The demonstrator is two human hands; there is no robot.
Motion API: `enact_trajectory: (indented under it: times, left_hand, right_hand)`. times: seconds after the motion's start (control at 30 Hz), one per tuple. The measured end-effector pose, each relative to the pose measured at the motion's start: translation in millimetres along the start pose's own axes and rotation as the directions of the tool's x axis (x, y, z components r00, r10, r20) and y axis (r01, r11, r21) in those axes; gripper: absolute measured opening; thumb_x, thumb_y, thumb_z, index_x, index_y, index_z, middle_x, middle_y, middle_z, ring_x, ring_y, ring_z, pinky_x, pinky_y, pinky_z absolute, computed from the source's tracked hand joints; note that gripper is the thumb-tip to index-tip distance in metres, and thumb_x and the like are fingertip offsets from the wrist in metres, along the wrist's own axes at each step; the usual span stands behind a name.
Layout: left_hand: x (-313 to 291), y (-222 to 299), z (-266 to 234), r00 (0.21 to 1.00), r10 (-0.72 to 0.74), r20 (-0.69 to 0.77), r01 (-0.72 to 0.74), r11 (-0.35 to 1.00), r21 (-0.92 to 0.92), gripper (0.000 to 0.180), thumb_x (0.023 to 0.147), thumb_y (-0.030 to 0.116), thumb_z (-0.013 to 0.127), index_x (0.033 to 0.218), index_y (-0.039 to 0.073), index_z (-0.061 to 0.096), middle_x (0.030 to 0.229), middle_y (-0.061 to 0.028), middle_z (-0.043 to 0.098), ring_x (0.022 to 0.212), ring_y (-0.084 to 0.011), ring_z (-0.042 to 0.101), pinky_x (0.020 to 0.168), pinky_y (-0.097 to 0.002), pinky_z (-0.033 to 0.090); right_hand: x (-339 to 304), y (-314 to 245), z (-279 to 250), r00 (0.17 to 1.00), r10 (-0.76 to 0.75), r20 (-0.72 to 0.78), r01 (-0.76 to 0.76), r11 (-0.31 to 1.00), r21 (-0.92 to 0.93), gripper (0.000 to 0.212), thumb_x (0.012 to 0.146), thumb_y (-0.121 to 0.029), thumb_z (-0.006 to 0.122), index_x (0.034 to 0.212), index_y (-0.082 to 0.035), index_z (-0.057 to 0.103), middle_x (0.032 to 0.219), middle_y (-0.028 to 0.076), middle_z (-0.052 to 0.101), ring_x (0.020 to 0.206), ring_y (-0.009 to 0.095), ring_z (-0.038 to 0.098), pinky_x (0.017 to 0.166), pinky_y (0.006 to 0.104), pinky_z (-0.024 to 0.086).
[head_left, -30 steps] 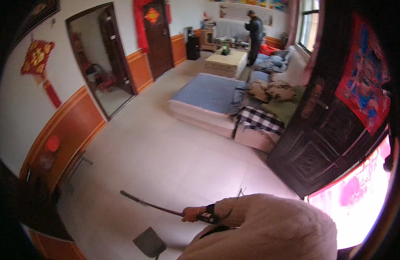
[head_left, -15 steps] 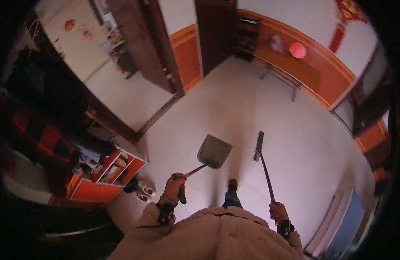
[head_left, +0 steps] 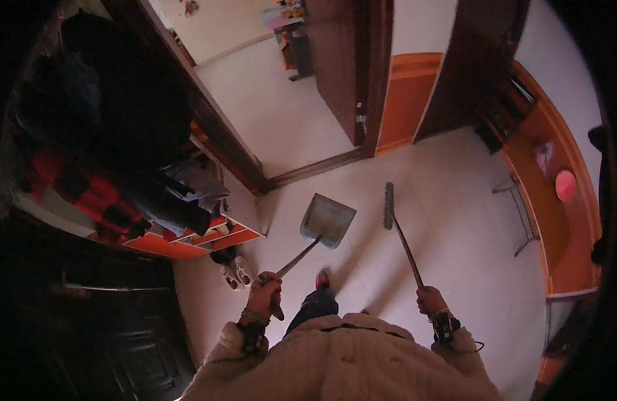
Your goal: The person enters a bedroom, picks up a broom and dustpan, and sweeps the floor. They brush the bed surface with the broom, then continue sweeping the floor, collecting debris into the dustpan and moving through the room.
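My left hand (head_left: pixel 264 296) is wrapped round the handle of a grey dustpan (head_left: pixel 330 219). The pan hangs out in front of me, its open edge pointing away; whether it touches the floor I cannot tell. My right hand (head_left: pixel 431 301) grips the top of a long dark stick, which belongs to a floor brush (head_left: pixel 388 206) with a narrow bristled head. That head is a short way to the right of the dustpan, with a gap between them. One foot in a red shoe (head_left: pixel 323 279) shows below the dustpan.
An open doorway with a dark threshold (head_left: pixel 315 168) lies ahead. On the left stand a red-and-white shoe cabinet (head_left: pixel 236 236) under hanging clothes, a pair of pale shoes (head_left: pixel 236 273), and a dark panelled door (head_left: pixel 141 347). A wooden table (head_left: pixel 542 207) holding a round pink object stands right.
My view has turned left, so the doorway now lies more directly ahead and the table further right. A step has been taken. Both hands keep hold of the dustpan and the brush.
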State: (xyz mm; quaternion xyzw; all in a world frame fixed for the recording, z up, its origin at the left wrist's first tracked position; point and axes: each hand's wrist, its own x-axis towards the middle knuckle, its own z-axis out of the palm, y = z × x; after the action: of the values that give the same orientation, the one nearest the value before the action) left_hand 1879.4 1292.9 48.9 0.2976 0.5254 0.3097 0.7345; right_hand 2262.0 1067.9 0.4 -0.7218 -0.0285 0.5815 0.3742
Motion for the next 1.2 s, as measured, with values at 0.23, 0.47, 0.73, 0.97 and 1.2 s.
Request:
enact_trajectory:
  times: [0.23, 0.47, 0.73, 0.97, 1.2]
  left_hand:
    - [139, 60, 22, 0.994, 0.065, -0.093, -0.069, 0.996, -0.049, 0.01, 0.075, 0.007, 0.059, 0.082, 0.01, 0.051, 0.064, -0.0022, 0.051, 0.05, -0.0123, 0.048, 0.045, -0.0249, 0.04]
    - [266, 139, 97, 0.985, 0.049, -0.166, -0.056, 0.998, -0.037, 0.01, 0.075, 0.006, 0.057, 0.083, 0.01, 0.052, 0.064, -0.0017, 0.049, 0.05, -0.0121, 0.047, 0.043, -0.0255, 0.039]
    - [431, 217, 169, 0.967, 0.08, -0.244, -0.097, 0.993, -0.059, 0.006, 0.073, 0.01, 0.056, 0.078, 0.009, 0.053, 0.062, -0.0015, 0.048, 0.05, -0.0119, 0.046, 0.044, -0.0243, 0.036]
    - [522, 306, 191, 0.932, 0.058, -0.357, -0.085, 0.995, -0.061, 0.006, 0.073, 0.01, 0.056, 0.078, 0.011, 0.052, 0.062, -0.0004, 0.048, 0.05, -0.0117, 0.047, 0.044, -0.0245, 0.037]
    - [580, 355, 170, 0.894, 0.354, -0.275, -0.337, 0.935, 0.11, 0.01, 0.077, 0.01, 0.056, 0.086, 0.009, 0.052, 0.067, -0.0015, 0.05, 0.052, -0.0121, 0.048, 0.047, -0.0246, 0.04]
  right_hand:
    - [120, -122, 61, 0.999, 0.015, 0.052, -0.016, 1.0, 0.022, 0.011, 0.082, -0.017, 0.052, 0.083, -0.006, 0.049, 0.058, 0.001, 0.046, 0.043, 0.01, 0.042, 0.036, 0.0247, 0.034]
    - [222, -250, 52, 0.993, 0.037, 0.114, -0.027, 0.996, -0.08, 0.013, 0.082, -0.018, 0.052, 0.08, -0.006, 0.047, 0.06, 0.002, 0.047, 0.044, 0.011, 0.042, 0.037, 0.0254, 0.034]
    - [380, -416, 52, 0.991, 0.07, 0.111, -0.052, 0.986, -0.158, 0.014, 0.081, -0.019, 0.052, 0.077, -0.006, 0.048, 0.06, 0.002, 0.047, 0.046, 0.011, 0.043, 0.039, 0.0257, 0.035]
    - [487, -585, 95, 0.982, 0.121, 0.145, -0.067, 0.94, -0.336, 0.014, 0.081, -0.018, 0.053, 0.082, -0.005, 0.049, 0.061, 0.003, 0.048, 0.049, 0.011, 0.046, 0.04, 0.0271, 0.037]
    - [510, -635, 151, 0.974, -0.011, 0.228, 0.082, 0.948, -0.307, 0.016, 0.084, -0.018, 0.052, 0.079, -0.004, 0.046, 0.062, 0.003, 0.048, 0.048, 0.012, 0.046, 0.04, 0.0275, 0.038]
